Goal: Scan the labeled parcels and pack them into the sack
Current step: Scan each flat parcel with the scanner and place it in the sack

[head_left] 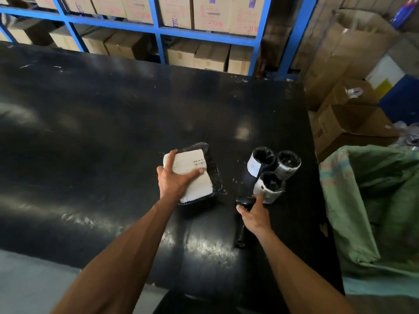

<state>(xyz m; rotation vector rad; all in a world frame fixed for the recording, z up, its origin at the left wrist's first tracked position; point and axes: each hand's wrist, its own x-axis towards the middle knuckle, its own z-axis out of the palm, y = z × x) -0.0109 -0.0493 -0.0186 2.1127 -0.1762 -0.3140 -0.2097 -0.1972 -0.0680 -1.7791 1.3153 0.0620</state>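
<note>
A flat black parcel with a big white label [199, 177] lies on the black table [90, 132], barcode near its far edge. My left hand [174, 180] grips this parcel from the near left, thumb on its left edge and fingers across the label. Three upright cylindrical parcels [272, 171] in black wrap with white labels stand together just right of it. My right hand [254, 214] closes on a black handheld scanner [242, 223] that rests on the table, its head beside the nearest cylinder. The green woven sack [374, 200] hangs open off the table's right edge.
Blue shelving [158, 30] stacked with cardboard boxes runs behind the table. Open cardboard cartons [351, 118] sit on the floor at the right, behind the sack. A pale floor strip shows at the lower left.
</note>
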